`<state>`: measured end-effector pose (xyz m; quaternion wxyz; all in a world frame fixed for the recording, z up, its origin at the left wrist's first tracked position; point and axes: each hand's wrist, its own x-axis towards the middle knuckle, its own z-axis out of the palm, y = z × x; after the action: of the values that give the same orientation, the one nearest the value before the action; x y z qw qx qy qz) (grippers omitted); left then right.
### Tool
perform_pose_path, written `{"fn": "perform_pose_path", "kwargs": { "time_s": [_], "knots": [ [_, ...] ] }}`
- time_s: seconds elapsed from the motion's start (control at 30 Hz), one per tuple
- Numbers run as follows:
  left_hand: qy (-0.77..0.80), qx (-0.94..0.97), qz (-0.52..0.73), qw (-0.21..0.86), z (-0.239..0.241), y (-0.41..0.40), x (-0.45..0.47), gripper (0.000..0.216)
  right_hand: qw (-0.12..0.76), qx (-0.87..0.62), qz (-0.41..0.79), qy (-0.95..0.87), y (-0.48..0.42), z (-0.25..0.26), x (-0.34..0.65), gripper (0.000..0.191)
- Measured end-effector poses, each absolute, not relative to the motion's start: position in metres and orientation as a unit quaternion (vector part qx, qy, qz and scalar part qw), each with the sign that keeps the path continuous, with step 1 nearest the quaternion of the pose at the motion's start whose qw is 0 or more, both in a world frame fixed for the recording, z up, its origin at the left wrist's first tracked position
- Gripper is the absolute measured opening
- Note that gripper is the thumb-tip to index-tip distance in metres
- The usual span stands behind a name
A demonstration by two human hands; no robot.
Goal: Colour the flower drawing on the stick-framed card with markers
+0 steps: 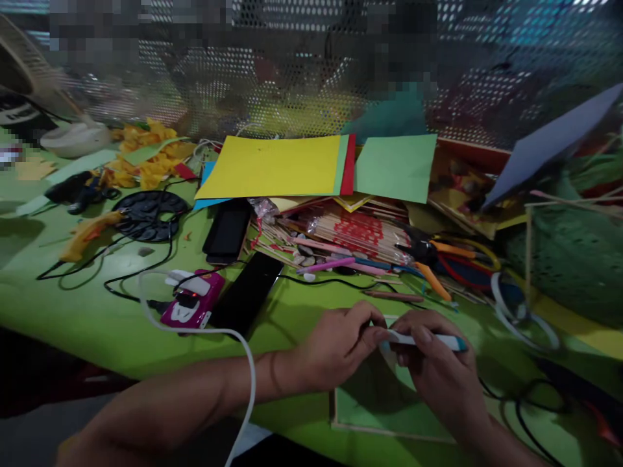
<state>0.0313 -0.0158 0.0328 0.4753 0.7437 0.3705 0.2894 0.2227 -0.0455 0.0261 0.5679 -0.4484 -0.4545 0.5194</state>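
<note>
My right hand (438, 363) is closed around a white marker (445, 340) with a teal end, held nearly level. The fingers of my left hand (335, 344) are pinched together at the marker's other end. A small pale piece (388, 355) shows just below those fingertips; what it is, and exactly what the left fingers grip, I cannot make out. Beneath both hands lies a flat green panel (370, 415) edged with thin wooden strips, partly covered by my hands and their shadow.
Left of my hands are a black phone (250, 292), a magenta power strip (197, 301) and a white cable (248, 363) crossing my left forearm. Behind are wooden sticks (360, 237), coloured paper sheets (272, 165) and orange-handled pliers (433, 279). A yellow glue gun (90, 237) lies far left.
</note>
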Motion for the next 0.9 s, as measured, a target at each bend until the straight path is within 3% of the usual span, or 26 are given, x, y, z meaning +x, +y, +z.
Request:
{"fn": "perform_pose_path", "kwargs": {
  "time_s": [0.1, 0.17, 0.27, 0.4, 0.67, 0.9],
  "knots": [
    [0.380, 0.757, 0.288, 0.448, 0.038, -0.004, 0.029, 0.035, 0.557, -0.455, 0.528, -0.451, -0.037, 0.025, 0.229, 0.015],
    [0.393, 0.773, 0.302, 0.397, 0.045, 0.011, 0.021, 0.034, 0.558, -0.467, 0.515, -0.453, -0.028, 0.025, 0.234, 0.028],
    [0.486, 0.765, 0.333, 0.261, 0.055, 0.037, -0.002, 0.033, 0.548, -0.518, 0.451, -0.478, -0.015, 0.022, 0.243, 0.035],
    [0.593, 0.771, 0.228, 0.048, 0.058, 0.069, -0.034, 0.028, 0.493, -0.574, 0.370, -0.539, -0.007, 0.019, 0.250, 0.028],
    [0.628, 0.764, 0.149, -0.005, 0.043, 0.083, -0.059, 0.037, 0.330, -0.523, 0.261, -0.741, 0.013, 0.038, 0.221, 0.017],
    [0.621, 0.773, 0.132, 0.003, 0.056, 0.082, -0.069, 0.029, 0.167, -0.428, 0.045, -0.887, 0.062, 0.035, 0.178, 0.023]
  ]
}}
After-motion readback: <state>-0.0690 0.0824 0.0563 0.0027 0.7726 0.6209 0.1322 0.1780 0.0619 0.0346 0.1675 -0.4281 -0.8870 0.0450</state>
